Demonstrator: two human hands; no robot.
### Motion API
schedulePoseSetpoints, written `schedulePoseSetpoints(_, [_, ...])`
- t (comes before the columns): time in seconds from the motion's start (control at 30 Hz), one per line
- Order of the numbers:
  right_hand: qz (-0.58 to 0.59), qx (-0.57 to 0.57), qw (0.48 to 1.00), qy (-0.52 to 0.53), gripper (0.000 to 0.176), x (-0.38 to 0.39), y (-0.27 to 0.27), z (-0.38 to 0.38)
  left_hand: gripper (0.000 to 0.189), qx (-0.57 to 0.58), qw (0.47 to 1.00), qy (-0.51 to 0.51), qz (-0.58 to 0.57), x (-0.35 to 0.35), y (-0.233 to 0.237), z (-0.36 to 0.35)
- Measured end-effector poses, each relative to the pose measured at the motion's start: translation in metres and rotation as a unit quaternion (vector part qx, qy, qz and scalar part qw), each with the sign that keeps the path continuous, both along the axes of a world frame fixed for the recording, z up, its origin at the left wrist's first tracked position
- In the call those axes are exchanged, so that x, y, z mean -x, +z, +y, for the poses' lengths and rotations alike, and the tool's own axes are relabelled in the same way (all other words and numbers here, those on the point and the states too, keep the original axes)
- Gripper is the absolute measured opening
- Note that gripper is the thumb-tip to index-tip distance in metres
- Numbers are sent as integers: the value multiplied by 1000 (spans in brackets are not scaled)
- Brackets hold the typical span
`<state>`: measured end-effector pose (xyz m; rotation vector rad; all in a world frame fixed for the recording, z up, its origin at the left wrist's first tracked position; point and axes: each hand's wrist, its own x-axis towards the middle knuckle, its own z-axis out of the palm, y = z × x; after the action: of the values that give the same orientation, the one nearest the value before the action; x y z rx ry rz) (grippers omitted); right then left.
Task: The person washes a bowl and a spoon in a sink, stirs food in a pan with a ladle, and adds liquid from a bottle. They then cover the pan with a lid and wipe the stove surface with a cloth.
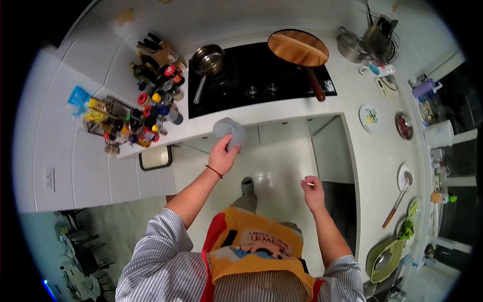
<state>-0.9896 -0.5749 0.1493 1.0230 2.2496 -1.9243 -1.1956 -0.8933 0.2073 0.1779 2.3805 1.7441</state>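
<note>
My left hand grips a round, translucent grey bowl by its near edge, in front of the counter below the hob. Slight blur softens the bowl's outline. Lower and to the right, my right hand is closed in mid-air over the floor. A small white thing pokes out between its thumb and fingers; I cannot tell what it is. On the black hob stand a steel saucepan at the left and a pan with a wooden lid at the right.
Bottles and jars crowd the left counter beside a knife block. Along the right counter are a plate of chopped food, a steel bowl of meat, a ladle, green vegetables and a green basin.
</note>
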Motion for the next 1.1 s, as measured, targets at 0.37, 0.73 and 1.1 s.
schedulePoseSetpoints(0.37, [111,-362,925,-32,12,235,-86,290,53,402,866,34,295,179,-166,133])
schedulePoseSetpoints(0.73, [182,-360,915,28,17,253,-112,350,51,389,833,-287,269,246,-170,322])
schedulePoseSetpoints(1.1, [272,-319,904,86,18,315,-61,277,49,319,849,-277,317,263,-162,403])
